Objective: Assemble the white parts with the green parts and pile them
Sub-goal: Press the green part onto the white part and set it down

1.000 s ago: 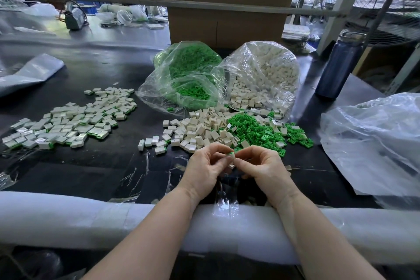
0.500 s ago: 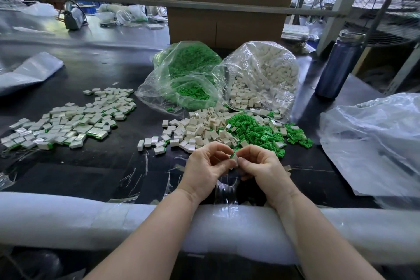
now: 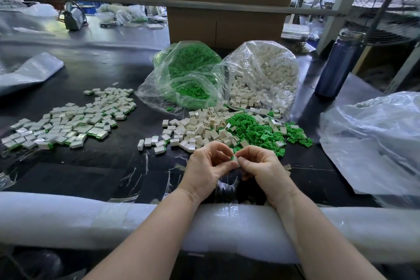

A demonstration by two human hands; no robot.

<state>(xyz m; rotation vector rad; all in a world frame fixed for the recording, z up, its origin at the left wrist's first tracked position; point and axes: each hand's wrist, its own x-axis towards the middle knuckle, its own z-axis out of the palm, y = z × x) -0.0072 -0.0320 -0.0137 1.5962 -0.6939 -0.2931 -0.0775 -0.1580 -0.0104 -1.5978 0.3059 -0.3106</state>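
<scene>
left hand (image 3: 205, 163) + right hand (image 3: 261, 163) | both pinch white part (image 3: 235, 161) with green part (image 3: 232, 157)

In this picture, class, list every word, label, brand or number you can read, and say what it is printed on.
None can be read.
Cardboard box: a faint line of print near its top, too blurred to read.
Blue bottle: no label legible.
Bag of green parts and bag of white parts: clear plastic, no print visible.
White and green parts on the table: no markings legible.
</scene>
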